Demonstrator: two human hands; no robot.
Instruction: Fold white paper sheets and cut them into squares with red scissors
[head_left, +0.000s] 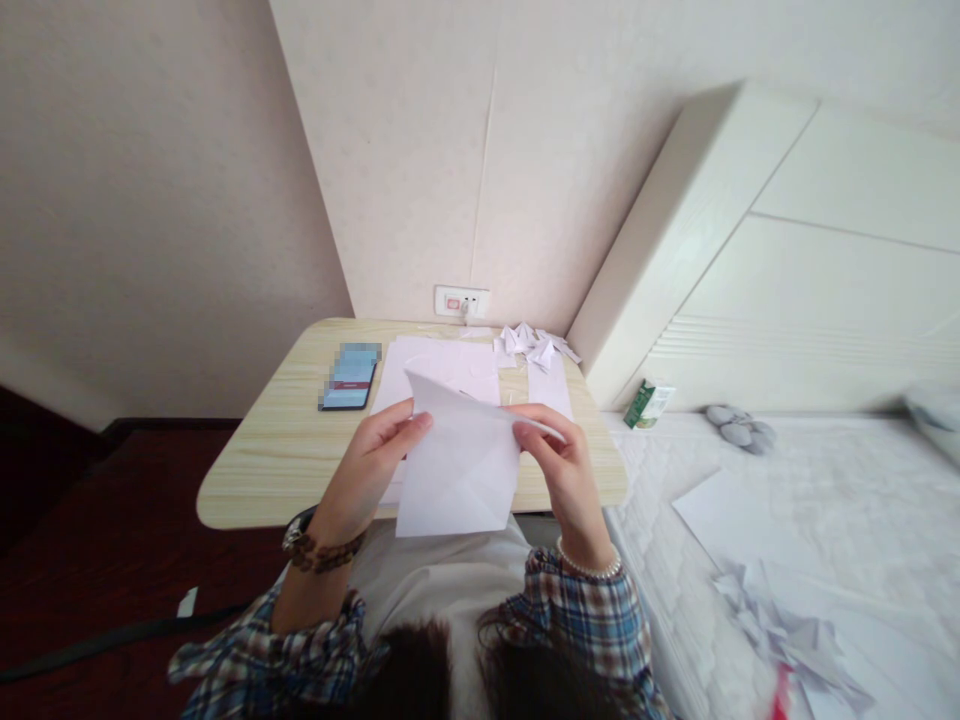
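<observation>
A white sheet of paper (pixel 459 465) hangs between my hands above the near edge of the small table. Its top part is folded over, and one corner points up at the left. My left hand (pixel 382 440) pinches the left side between thumb and fingers. At the right side, my right hand (pixel 553 450) grips the folded edge the same way. Behind the held sheet, more white paper (pixel 442 360) lies flat on the table, partly hidden by it.
The wood-grain table (pixel 262 470) carries a phone (pixel 352 378) at left and several folded paper pieces (pixel 532 342) at back right. A socket (pixel 461 301) is on the wall. To the right, a bed (pixel 660 520) holds a green-and-white carton (pixel 649 403), grey object (pixel 739 427) and crumpled papers (pixel 810 640).
</observation>
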